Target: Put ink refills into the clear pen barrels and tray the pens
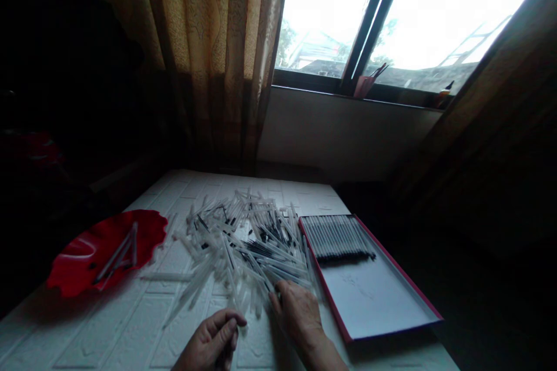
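A loose pile of clear pen barrels covers the middle of the white table, with dark ink refills and small black pieces mixed in. My right hand reaches into the near right side of this pile, thumb and forefinger closed by the end of a pen barrel; what they grip is hidden. Closer to me, my left hand is at the pile's front, its thumb pressed against the curled forefinger. Whatever lies in that pinch is too small to make out. Right of the pile, a row of pens fills the far end of a shallow red-edged box.
On the left stands a wavy-rimmed red bowl with a few pens in it. The brick-patterned white table ends near a wall under a window. A pink holder and a small bottle stand on the sill beside curtains.
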A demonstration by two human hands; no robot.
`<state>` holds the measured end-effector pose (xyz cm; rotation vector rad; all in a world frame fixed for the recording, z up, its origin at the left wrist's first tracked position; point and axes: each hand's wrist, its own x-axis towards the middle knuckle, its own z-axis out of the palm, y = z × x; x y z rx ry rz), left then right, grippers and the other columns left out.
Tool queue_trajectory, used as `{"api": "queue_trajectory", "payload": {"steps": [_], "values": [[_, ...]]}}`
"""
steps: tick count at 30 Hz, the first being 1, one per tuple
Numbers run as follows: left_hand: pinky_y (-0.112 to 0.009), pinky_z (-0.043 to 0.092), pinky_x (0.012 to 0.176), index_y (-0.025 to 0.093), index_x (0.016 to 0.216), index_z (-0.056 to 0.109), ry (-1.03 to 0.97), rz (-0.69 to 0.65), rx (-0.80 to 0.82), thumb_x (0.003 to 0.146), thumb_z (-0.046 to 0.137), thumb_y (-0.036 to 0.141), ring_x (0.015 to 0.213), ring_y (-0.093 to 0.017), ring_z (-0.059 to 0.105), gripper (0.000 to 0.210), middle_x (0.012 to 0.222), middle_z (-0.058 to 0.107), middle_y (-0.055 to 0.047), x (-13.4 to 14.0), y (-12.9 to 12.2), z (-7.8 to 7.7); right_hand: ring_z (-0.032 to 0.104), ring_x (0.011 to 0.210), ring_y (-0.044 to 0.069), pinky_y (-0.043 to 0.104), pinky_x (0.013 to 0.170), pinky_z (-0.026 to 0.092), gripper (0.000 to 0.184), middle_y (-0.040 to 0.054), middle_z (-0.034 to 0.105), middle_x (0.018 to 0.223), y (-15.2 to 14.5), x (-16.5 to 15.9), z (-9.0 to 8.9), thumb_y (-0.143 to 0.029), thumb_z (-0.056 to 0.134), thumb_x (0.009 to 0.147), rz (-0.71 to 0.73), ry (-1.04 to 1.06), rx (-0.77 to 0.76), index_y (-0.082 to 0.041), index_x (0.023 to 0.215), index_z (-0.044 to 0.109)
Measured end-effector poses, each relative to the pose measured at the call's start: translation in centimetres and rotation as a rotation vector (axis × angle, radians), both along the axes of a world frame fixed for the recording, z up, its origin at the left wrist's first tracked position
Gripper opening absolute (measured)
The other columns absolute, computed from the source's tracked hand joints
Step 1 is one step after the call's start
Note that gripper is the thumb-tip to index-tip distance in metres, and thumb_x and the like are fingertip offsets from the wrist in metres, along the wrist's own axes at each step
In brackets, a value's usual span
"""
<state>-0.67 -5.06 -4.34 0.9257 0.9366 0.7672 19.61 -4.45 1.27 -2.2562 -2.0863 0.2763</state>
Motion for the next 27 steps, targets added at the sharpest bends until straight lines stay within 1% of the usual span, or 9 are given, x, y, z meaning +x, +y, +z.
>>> {"api": "queue_trajectory", "payload": {"steps": [6,9,11,14,16,18,22,24,27], "values": [[-0.012,0.029,0.029,0.018,0.086,0.068,0.037,-0.022,0.068,0.068,0.069,0.07,0.033,-0.004,0.042,0.055,0.053,0.053,0.007,0.0,0.1,-0.2,0.071,0.086,0.023,0.027,0.067,0.045,0.013,0.0052,0.075,0.091,0.1,-0.1,0.2,-0.025,0.056,0.092,-0.008,0.019,0.023,-0.021,0.09,0.068],[-0.014,0.035,0.03,0.018,0.088,0.07,0.128,0.016,0.22,0.077,0.062,0.069,0.033,-0.006,0.046,0.052,0.051,0.054,0.006,0.0,-0.4,-0.5,0.071,0.08,0.022,0.026,0.063,0.043,0.013,0.004,0.075,0.084,-0.7,0.1,-0.2,-0.023,0.055,0.092,0.004,0.059,0.07,-0.021,0.085,0.066],[-0.016,0.044,0.037,0.02,0.09,0.071,0.243,0.12,0.462,0.085,0.057,0.062,0.04,-0.01,0.055,0.044,0.055,0.059,0.003,-0.1,-0.8,-0.2,0.07,0.076,0.021,0.026,0.06,0.042,0.012,0.0028,0.073,0.079,-1.4,0.4,-0.5,-0.021,0.056,0.091,0.05,0.104,0.152,-0.021,0.083,0.065],[-0.022,0.057,0.064,0.026,0.098,0.072,0.49,0.289,1.048,0.092,0.057,0.045,0.076,-0.017,0.071,0.025,0.087,0.073,-0.004,-0.5,-0.7,1.0,0.067,0.068,0.018,0.024,0.059,0.041,0.009,0.0007,0.07,0.08,-2.4,0.9,-1.0,-0.017,0.058,0.086,0.176,0.22,0.279,-0.023,0.084,0.064],[-0.028,0.056,0.083,0.031,0.107,0.071,0.717,0.323,1.437,0.092,0.058,0.035,0.096,-0.02,0.069,0.02,0.105,0.072,-0.005,-0.7,-0.1,2.0,0.065,0.063,0.014,0.021,0.058,0.041,0.011,0.0001,0.069,0.081,-2.7,1.0,-1.0,-0.015,0.06,0.083,0.281,0.33,0.303,-0.024,0.087,0.064],[-0.034,0.054,0.091,0.031,0.114,0.068,0.9,0.284,1.636,0.093,0.057,0.032,0.102,-0.022,0.068,0.023,0.108,0.073,-0.005,-0.9,0.7,2.6,0.063,0.06,0.012,0.019,0.057,0.041,0.01,0.0008,0.068,0.08,-2.6,1.0,-0.6,-0.016,0.06,0.082,0.371,0.436,0.296,-0.022,0.087,0.065],[-0.022,0.057,0.081,0.024,0.116,0.064,0.925,0.125,1.648,0.101,0.042,0.03,0.083,-0.016,0.074,0.027,0.092,0.078,-0.002,-1.1,1.6,1.8,0.063,0.063,0.013,0.019,0.058,0.043,0.008,0.0017,0.068,0.076,-1.5,0.6,1.4,-0.018,0.062,0.082,0.374,0.565,0.282,-0.02,0.084,0.069],[-0.018,0.057,0.078,0.023,0.115,0.063,0.896,0.112,1.574,0.101,0.04,0.031,0.082,-0.015,0.075,0.028,0.093,0.078,-0.003,-1.2,1.8,0.7,0.064,0.068,0.014,0.019,0.062,0.044,0.01,0.001,0.07,0.077,-0.5,0.8,2.5,-0.018,0.061,0.084,0.35,0.568,0.239,-0.021,0.084,0.071],[-0.019,0.058,0.079,0.026,0.115,0.063,0.86,0.165,1.4,0.1,0.041,0.036,0.088,-0.018,0.076,0.029,0.099,0.078,-0.004,-1.6,2.0,-0.7,0.067,0.076,0.014,0.019,0.068,0.045,0.015,-0.0011,0.073,0.081,2.1,1.6,3.7,-0.019,0.058,0.088,0.254,0.422,0.153,-0.023,0.087,0.073]]}}
